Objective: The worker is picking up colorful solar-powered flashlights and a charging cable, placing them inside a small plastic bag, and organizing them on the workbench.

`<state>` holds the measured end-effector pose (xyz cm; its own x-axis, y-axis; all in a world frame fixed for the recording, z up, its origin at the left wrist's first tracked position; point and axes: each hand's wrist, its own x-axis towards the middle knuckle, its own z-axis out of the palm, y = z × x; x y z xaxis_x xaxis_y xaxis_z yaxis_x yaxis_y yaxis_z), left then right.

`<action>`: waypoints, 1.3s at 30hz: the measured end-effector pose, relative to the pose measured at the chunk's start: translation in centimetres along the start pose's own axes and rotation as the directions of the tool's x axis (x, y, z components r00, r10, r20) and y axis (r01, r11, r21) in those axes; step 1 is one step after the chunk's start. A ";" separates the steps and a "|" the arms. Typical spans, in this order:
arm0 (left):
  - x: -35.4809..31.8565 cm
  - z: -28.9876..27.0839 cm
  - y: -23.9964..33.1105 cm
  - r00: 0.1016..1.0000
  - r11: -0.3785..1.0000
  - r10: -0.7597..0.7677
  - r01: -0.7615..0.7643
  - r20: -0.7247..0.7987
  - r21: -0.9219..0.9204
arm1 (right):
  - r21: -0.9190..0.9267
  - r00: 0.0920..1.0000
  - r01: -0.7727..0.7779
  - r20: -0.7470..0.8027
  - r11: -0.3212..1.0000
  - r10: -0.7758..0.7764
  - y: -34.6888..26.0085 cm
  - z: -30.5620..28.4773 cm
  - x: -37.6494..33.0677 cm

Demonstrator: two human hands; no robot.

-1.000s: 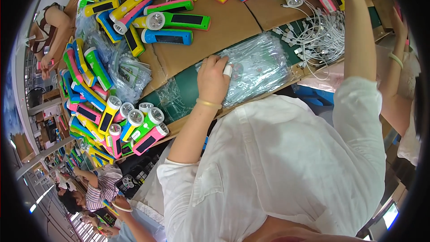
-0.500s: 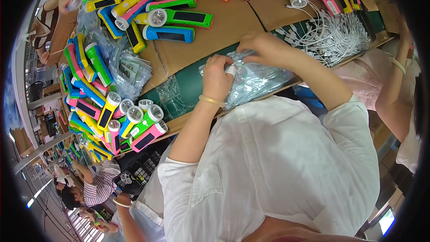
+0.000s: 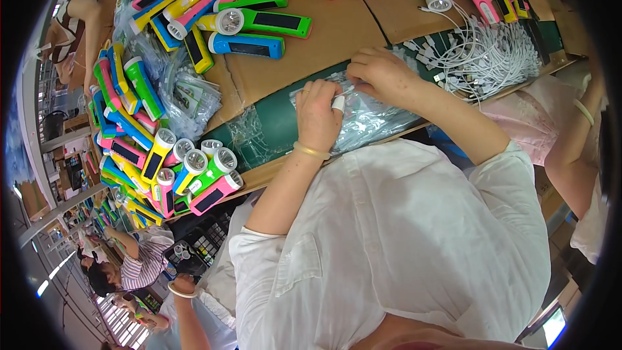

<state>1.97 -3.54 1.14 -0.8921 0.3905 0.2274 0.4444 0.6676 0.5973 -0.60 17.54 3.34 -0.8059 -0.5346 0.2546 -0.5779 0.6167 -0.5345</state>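
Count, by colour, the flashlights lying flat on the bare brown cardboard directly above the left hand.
Green plastic flashlights: 2
Blue plastic flashlight: 1
Total: 3

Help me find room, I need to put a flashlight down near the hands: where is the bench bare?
Bare brown cardboard lies between the blue flashlight and both hands. A green mat strip left of the left hand holds only loose film. Crowded: the flashlight heap at left, the white cables beyond the right hand.
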 end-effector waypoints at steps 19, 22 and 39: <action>-2.0 -3.0 -0.9 0.979 0.882 -0.204 0.187 0.007 -0.432 | 0.320 0.998 0.069 -0.010 0.945 -0.070 -1.0 0.2 -0.1; -2.2 -3.2 -1.1 0.977 0.884 -0.210 0.206 0.037 -0.421 | 0.362 0.994 0.026 0.090 0.932 -0.063 -1.6 0.9 0.6; -3.7 -3.0 -1.9 0.936 0.738 -0.349 0.307 0.050 -0.601 | 0.221 0.978 0.132 0.127 0.966 -0.163 -0.9 0.3 0.7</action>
<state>4.23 -8.13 1.43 -0.9859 0.1638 -0.0342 0.0047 0.2318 0.9727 -0.61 16.45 3.72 -0.6780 -0.6970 0.2334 -0.6363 0.3975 -0.6611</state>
